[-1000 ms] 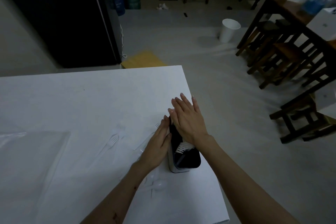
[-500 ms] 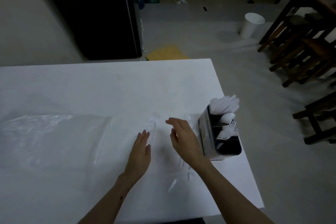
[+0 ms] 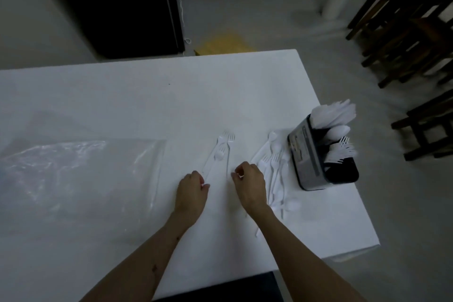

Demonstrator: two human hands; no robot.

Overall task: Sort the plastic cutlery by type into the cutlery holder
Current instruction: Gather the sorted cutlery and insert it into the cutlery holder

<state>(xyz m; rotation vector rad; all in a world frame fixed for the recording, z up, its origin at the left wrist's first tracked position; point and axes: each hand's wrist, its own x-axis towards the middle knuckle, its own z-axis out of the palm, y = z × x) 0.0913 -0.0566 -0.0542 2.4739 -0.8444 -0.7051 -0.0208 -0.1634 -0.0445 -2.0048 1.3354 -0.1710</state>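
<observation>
Both hands curled at fork handles, grip unclear | cutlery holder (image 3: pixel 316 154) label unreadable

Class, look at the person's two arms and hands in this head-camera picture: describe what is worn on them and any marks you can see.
Both forearms are bare to the frame edge: no sleeves, gloves, watch or bracelets show. The left hand and right hand carry no rings that can be made out in the dim light. The left forearm bears a few small dark marks on its upper side. No cables or straps are visible.

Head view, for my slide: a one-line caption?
Both hands pick forks off the table beside the cutlery holder.
</observation>
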